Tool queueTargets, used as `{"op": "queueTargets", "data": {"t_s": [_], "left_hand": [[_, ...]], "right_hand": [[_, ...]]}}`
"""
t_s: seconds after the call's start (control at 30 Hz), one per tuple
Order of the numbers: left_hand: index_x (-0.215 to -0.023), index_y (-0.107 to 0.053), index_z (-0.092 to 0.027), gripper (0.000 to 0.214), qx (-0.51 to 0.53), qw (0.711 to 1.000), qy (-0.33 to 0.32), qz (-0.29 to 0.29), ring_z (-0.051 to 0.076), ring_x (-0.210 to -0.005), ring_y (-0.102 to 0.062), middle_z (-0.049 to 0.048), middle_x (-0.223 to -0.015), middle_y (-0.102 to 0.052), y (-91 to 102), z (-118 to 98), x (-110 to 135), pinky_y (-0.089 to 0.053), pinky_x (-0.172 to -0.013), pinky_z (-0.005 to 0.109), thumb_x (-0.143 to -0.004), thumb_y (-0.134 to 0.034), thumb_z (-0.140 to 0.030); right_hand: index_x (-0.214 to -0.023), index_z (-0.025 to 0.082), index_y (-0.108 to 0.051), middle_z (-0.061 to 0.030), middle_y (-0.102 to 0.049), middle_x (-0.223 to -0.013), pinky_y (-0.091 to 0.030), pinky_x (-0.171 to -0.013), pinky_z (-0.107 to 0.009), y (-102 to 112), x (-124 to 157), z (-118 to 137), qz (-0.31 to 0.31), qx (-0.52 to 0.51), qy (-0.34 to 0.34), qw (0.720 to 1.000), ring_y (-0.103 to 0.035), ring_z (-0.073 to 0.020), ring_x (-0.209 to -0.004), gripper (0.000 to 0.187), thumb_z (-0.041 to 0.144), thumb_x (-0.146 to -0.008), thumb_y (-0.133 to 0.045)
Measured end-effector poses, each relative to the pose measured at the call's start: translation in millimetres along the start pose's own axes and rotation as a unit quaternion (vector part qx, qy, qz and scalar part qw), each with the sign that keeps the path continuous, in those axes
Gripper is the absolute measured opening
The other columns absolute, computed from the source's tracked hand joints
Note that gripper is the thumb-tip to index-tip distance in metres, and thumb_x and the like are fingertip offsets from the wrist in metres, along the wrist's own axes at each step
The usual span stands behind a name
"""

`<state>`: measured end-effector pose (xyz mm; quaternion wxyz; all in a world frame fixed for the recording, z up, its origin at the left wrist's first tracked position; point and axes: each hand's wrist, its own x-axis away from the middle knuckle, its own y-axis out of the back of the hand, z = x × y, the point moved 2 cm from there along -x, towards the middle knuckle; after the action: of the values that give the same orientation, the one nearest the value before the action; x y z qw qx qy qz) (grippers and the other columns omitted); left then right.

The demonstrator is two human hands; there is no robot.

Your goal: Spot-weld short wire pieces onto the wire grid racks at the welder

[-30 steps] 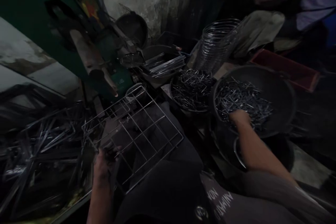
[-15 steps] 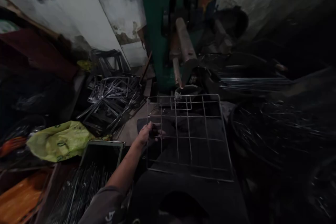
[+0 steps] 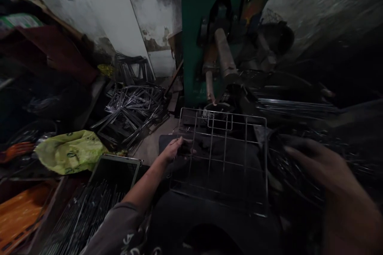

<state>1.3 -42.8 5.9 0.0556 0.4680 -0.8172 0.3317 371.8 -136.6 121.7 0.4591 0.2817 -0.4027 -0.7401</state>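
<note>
A rectangular wire rack [image 3: 211, 159] with thin crossing bars lies tilted above my dark-clothed lap. My left hand [image 3: 177, 148] is closed on its left edge, some fingers reaching behind the wires. To the right of the rack, my right hand [image 3: 311, 159] is blurred by motion, over a round container [image 3: 271, 143] of loose wire pieces. Whether that hand holds anything does not show. Just past the rack's far edge, two rod-like electrodes [image 3: 223, 51] of a green machine [image 3: 194, 67] point down.
On the floor at left lies a pile of wire frames [image 3: 131, 103]. Nearer are a yellow-green sack [image 3: 72, 152], a bin of straight rods [image 3: 86, 211] and an orange crate [image 3: 25, 215]. A bundle of long wires [image 3: 296, 105] lies right of the machine.
My right hand has come into view from the right. The view has shifted, so the surroundings sit farther right. My left hand keeps its hold on the rack.
</note>
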Motion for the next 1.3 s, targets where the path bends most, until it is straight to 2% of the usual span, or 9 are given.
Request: {"op": "queueTargets", "data": {"t_s": [0.07, 0.13, 0.23, 0.33, 0.57, 0.83, 0.97, 1.1, 1.3], "left_hand": [[-0.108, -0.064, -0.006, 0.064, -0.007, 1.000, -0.007, 0.008, 0.024, -0.062, -0.068, 0.0194, -0.080, -0.071, -2.7, -3, 2, -0.045, -0.046, 0.024, -0.075, -0.058, -0.061], [-0.107, -0.065, -0.007, 0.064, -0.015, 1.000, -0.018, 0.006, 0.023, -0.062, -0.068, 0.0187, -0.080, -0.071, -4.8, -6, 6, -0.046, -0.048, 0.024, -0.075, -0.058, -0.062], [-0.107, -0.065, -0.006, 0.065, -0.027, 0.999, -0.030, 0.000, 0.024, -0.063, -0.068, 0.0190, -0.079, -0.071, -6.0, -9, 10, -0.047, -0.051, 0.026, -0.075, -0.058, -0.062], [-0.111, -0.063, -0.006, 0.067, -0.033, 0.999, -0.026, 0.006, 0.026, -0.065, -0.068, 0.0194, -0.080, -0.071, -4.9, -8, 10, -0.047, -0.050, 0.027, -0.076, -0.056, -0.062], [-0.113, -0.062, -0.005, 0.068, -0.024, 0.999, -0.027, 0.021, 0.023, -0.062, -0.068, 0.0188, -0.080, -0.071, -5.4, -2, 4, -0.047, -0.051, 0.026, -0.077, -0.056, -0.062], [-0.117, -0.059, -0.004, 0.073, -0.018, 0.999, -0.021, 0.025, 0.025, -0.066, -0.069, 0.0193, -0.080, -0.071, -3.1, 3, 4, -0.047, -0.050, 0.026, -0.076, -0.055, -0.064], [-0.114, -0.061, -0.004, 0.072, -0.013, 0.999, -0.022, 0.019, 0.024, -0.063, -0.068, 0.0184, -0.077, -0.071, -3.6, 3, 5, -0.046, -0.049, 0.026, -0.075, -0.056, -0.064], [-0.110, -0.063, -0.004, 0.069, -0.007, 0.999, -0.026, 0.028, 0.022, -0.060, -0.067, 0.0182, -0.079, -0.071, -6.1, 2, 6, -0.046, -0.047, 0.024, -0.075, -0.056, -0.063], [-0.112, -0.062, -0.002, 0.070, 0.000, 0.999, -0.028, 0.023, 0.021, -0.059, -0.067, 0.0188, -0.079, -0.071, -7.2, 3, 2, -0.045, -0.047, 0.025, -0.075, -0.058, -0.062]], "right_hand": [[-0.087, 0.025, -0.063, -0.0062, -0.067, -0.090, -0.050, -0.075, -0.032, -14, -19, 27, 0.021, -0.082, 0.031, 0.996, -0.062, -0.0216, -0.083, 0.011, 0.032, -0.078, -0.061], [-0.097, 0.023, -0.063, -0.0061, -0.067, -0.095, -0.047, -0.083, -0.034, -31, -39, 60, 0.034, -0.087, 0.095, 0.991, -0.061, -0.0222, -0.088, 0.021, 0.028, -0.078, -0.055], [-0.106, 0.020, -0.062, -0.0067, -0.065, -0.103, -0.042, -0.087, -0.034, -55, -57, 101, 0.062, 0.033, 0.178, 0.981, -0.058, -0.0229, -0.096, 0.029, 0.023, -0.081, -0.047], [-0.099, 0.016, -0.063, -0.0112, -0.063, -0.099, -0.040, -0.084, -0.034, -70, -62, 120, 0.056, 0.152, 0.202, 0.966, -0.055, -0.0251, -0.094, 0.026, 0.024, -0.085, -0.043], [-0.094, 0.016, -0.067, -0.0136, -0.061, -0.095, -0.033, -0.075, -0.037, -86, -53, 129, -0.019, 0.250, 0.243, 0.937, -0.047, -0.0276, -0.092, 0.028, 0.027, -0.089, -0.042], [-0.086, 0.019, -0.071, -0.0117, -0.060, -0.087, -0.024, -0.067, -0.036, -90, -49, 126, -0.113, 0.241, 0.272, 0.925, -0.040, -0.0257, -0.085, 0.026, 0.029, -0.088, -0.047], [-0.084, 0.021, -0.071, -0.0102, -0.059, -0.104, -0.026, -0.073, -0.037, -96, -48, 124, -0.150, 0.226, 0.287, 0.919, -0.039, -0.0265, -0.093, 0.023, 0.030, -0.087, -0.050], [-0.081, 0.021, -0.070, -0.0074, -0.046, -0.133, -0.027, -0.079, -0.041, -105, -45, 119, -0.166, 0.207, 0.289, 0.920, -0.037, -0.0287, -0.104, 0.021, 0.029, -0.086, -0.051], [-0.083, 0.020, -0.070, -0.0071, -0.039, -0.141, -0.029, -0.080, -0.043, -98, -49, 118, -0.174, 0.199, 0.287, 0.921, -0.037, -0.0311, -0.107, 0.023, 0.031, -0.087, -0.050]]}}
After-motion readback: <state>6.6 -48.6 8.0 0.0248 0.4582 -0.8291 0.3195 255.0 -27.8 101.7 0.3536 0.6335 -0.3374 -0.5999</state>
